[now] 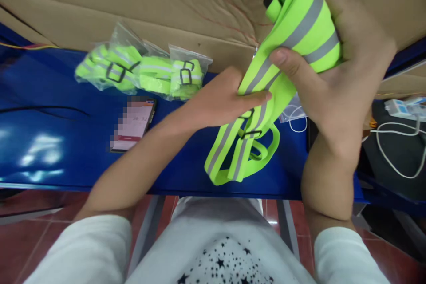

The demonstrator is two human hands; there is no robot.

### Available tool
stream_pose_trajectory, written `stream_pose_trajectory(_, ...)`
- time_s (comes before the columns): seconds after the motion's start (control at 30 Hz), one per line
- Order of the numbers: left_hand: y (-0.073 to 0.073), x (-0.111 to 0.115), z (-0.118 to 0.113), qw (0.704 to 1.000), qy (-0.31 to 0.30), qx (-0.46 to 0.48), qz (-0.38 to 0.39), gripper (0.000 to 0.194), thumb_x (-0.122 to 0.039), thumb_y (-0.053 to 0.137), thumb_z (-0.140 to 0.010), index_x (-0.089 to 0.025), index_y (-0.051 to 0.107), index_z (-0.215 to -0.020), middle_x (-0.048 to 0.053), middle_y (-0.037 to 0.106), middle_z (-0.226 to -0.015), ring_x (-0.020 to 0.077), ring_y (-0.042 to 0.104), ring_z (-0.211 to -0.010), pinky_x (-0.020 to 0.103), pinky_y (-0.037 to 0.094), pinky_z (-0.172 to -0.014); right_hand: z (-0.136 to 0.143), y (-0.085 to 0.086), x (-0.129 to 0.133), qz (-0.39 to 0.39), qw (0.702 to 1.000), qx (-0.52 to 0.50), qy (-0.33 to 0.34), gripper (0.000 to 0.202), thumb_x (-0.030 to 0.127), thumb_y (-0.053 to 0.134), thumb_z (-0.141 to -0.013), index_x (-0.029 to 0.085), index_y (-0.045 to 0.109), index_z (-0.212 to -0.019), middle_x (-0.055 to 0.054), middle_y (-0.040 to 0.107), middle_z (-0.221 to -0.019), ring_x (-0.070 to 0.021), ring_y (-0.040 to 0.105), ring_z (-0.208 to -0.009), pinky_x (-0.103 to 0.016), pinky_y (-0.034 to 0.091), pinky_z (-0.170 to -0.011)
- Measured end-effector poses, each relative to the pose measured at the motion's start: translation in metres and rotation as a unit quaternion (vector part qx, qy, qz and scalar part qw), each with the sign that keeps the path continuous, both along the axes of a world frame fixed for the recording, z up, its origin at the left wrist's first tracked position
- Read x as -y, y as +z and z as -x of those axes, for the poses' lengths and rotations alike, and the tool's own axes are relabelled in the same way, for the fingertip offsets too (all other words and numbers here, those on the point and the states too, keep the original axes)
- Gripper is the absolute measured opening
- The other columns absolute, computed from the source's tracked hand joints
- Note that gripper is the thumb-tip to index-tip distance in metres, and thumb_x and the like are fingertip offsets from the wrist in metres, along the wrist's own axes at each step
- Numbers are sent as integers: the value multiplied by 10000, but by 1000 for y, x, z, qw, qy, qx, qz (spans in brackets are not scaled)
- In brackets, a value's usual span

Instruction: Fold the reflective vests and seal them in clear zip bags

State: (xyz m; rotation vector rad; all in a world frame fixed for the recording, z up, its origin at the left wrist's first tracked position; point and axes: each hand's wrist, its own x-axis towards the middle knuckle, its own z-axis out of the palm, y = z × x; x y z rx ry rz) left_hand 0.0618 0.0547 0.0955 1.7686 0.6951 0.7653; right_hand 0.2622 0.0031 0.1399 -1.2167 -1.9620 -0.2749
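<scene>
A neon-yellow reflective strap (266, 71) with grey stripes hangs between my two hands above the blue table. My left hand (229, 97) pinches its middle, the thumb lying across the bands. The upper part is folded over, and my right hand (326, 66) clasps this bundle with the thumb in front; its other fingers are partly hidden behind. Black ends stick out at the top of the fold. Below my left hand, black buckles (251, 134) show on the strap, and loose loops droop near the table's front edge.
Several clear bags (143, 69) holding similar neon straps lie along the table's back. Left of my forearm is a phone (135, 124). A cardboard sheet (100, 4) stands behind the blue table (49, 97). White cables (399, 151) lie at right, a black cable (43, 108) at left.
</scene>
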Motion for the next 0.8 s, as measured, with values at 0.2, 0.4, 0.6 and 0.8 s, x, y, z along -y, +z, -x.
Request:
stream_pose_trajectory(0.2,-11,-1,-9,999,5,53,4,309,-348,854,-807,-168,731,-1026,47,756,-981,295,751,-1043,454,652,-911,3,-10,-10,5,996,-85,2,702,509,769,-925,64,630,-1450,-157,671,-1457,-312,622,-1383,-488,478,-1200)
stream_pose_trajectory(0.4,-15,-2,-14,991,58,103,-67,553,-354,924,-733,-184,711,-1214,93,741,-1218,357,642,-1333,524,549,-1127,20,-8,1,61,985,-154,49,420,403,797,-915,299,731,-1317,-17,746,-1355,-294,699,-1274,-480,553,-1117)
stream_pose_trajectory(0.6,-16,-2,-15,979,-144,98,106,344,-307,848,-803,-164,718,-1087,55,790,-986,308,773,-1049,485,645,-932,12,0,6,78,992,-88,34,481,474,784,-925,289,716,-1364,-36,733,-1368,-295,670,-1295,-487,520,-1145)
stream_pose_trajectory(0.8,-11,-3,-9,964,-223,59,132,201,-269,817,-822,-164,769,-985,54,807,-975,276,796,-953,439,651,-879,7,5,12,169,965,-200,5,229,580,747,-916,365,813,-960,-14,795,-933,-298,743,-880,-457,615,-754)
